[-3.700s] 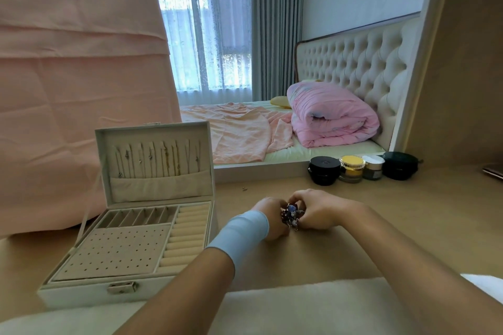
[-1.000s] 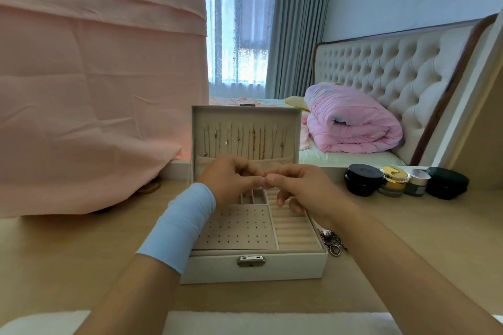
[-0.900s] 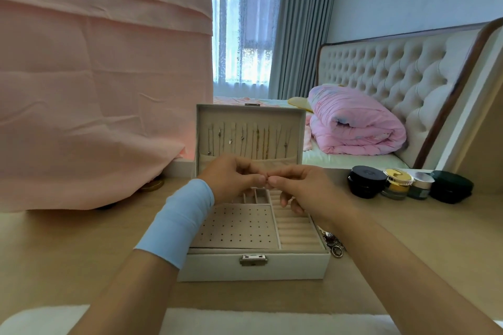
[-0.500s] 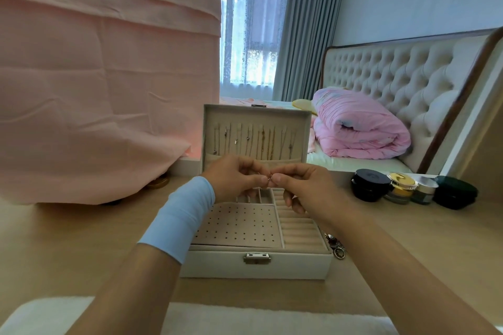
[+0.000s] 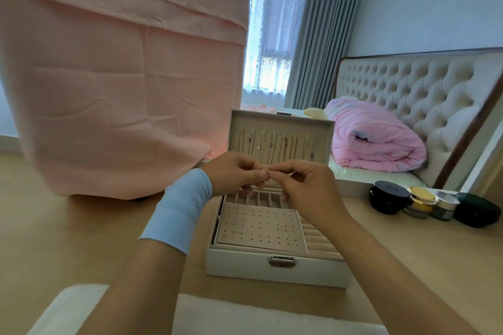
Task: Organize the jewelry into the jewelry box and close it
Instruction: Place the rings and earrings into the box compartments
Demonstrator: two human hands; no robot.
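Pink cloth (image 5: 109,90) hangs down to the wooden bench (image 5: 54,239) on your left. Next comes the light-blue wristband (image 5: 179,212) on your left forearm, and beyond it your left grip (image 5: 234,173), fingers curled, thumb and forefinger pinching a tiny metal jewelry piece (image 5: 268,170); it is too small to tell whether it is a ring or a stud. Your right grip (image 5: 307,190) pinches the same piece from the other side. Both hold it in the air over the back compartments of the open white jewelry box (image 5: 245,266), whose upright lid (image 5: 280,128) carries hanging necklaces (image 5: 285,147). Further right, a rolled pink quilt (image 5: 375,147) lies on the bed, and four small jars (image 5: 420,202) stand in a row on the bench.
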